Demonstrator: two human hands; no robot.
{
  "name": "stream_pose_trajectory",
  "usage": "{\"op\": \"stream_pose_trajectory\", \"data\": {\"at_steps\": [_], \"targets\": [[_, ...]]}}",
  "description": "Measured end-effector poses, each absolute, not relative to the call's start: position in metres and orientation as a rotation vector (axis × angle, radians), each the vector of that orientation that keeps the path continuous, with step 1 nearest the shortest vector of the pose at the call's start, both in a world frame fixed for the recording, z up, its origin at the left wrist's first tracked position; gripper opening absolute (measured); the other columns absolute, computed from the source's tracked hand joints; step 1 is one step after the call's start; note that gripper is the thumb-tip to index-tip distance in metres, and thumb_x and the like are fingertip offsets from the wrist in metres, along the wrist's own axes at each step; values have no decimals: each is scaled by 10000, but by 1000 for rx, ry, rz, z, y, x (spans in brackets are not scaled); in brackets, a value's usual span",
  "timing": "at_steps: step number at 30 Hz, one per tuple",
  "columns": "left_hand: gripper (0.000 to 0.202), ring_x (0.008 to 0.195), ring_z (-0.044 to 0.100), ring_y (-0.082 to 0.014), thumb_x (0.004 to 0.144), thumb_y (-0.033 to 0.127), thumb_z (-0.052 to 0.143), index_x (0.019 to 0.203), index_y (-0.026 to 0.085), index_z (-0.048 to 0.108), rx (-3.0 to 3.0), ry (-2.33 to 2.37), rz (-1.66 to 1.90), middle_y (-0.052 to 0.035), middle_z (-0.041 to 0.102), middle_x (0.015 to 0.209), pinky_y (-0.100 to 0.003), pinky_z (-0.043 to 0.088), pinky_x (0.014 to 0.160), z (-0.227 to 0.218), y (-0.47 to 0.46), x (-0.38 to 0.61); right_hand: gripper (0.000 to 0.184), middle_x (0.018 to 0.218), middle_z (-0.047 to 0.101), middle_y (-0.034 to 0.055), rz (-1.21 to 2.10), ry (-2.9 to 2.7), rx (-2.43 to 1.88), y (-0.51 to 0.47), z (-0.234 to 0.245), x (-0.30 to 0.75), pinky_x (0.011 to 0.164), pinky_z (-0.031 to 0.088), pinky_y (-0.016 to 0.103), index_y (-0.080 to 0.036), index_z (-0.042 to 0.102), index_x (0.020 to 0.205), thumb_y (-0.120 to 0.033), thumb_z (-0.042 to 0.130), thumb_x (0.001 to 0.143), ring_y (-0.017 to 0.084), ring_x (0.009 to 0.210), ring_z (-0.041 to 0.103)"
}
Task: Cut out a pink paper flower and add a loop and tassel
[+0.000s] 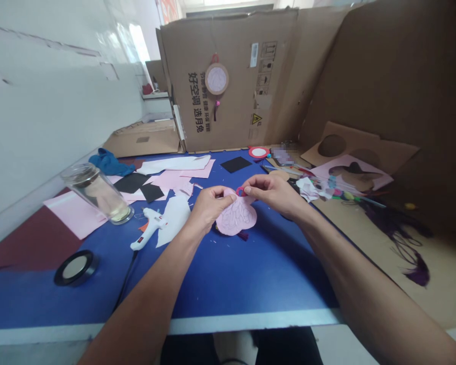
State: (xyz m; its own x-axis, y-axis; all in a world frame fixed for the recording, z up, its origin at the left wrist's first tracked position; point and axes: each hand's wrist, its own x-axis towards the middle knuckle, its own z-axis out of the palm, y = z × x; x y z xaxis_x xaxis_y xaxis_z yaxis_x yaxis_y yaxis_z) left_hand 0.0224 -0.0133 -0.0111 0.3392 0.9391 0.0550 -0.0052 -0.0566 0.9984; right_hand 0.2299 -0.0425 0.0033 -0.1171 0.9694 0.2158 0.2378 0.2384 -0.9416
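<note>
Pink scalloped piece (236, 221) is held up between the two hands over the blue surface (247, 289), close to its middle. The left hand (208, 207) has a narrow grip, thumb on top, pinching the piece near its upper left edge. The right hand (273, 192) closes its grip with thumb and finger on a small red loop (240, 191) at the top of the piece. A purple tassel (243, 235) shows just below the lower edge. To the left lie a white glue gun (151, 228) and, just beside it, a white sheet (175, 218); a glass jar (104, 197) stands farther left.
</note>
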Motion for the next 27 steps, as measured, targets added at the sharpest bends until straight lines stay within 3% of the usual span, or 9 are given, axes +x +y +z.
{"op": "stream_pose_trajectory", "data": {"at_steps": [10, 18, 27], "targets": [[265, 698, 589, -150, 698, 402, 865, 819, 182, 782, 1411, 938, 987, -9, 697, 771, -295, 448, 669, -13, -12, 22, 364, 891, 799, 55, 908, -1640, -1173, -47, 8, 228, 773, 565, 343, -204, 804, 946, -562, 777, 890, 213, 820, 696], [249, 705, 602, -152, 704, 385, 860, 822, 180, 780, 1407, 932, 976, -14, 702, 780, -296, 455, 672, -12, -14, 22, 253, 840, 783, 30, 950, -1609, -1162, -45, 6, 227, 758, 569, 343, -224, 799, 903, -472, 791, 850, 200, 764, 691], [228, 695, 598, -155, 713, 374, 857, 824, 190, 781, 1403, 927, 966, -14, 699, 773, -290, 446, 649, -13, -15, 24, 293, 829, 792, 37, 993, -1562, -1166, -41, 1, 229, 743, 579, 326, -211, 808, 896, -496, 807, 828, 193, 747, 701]]}}
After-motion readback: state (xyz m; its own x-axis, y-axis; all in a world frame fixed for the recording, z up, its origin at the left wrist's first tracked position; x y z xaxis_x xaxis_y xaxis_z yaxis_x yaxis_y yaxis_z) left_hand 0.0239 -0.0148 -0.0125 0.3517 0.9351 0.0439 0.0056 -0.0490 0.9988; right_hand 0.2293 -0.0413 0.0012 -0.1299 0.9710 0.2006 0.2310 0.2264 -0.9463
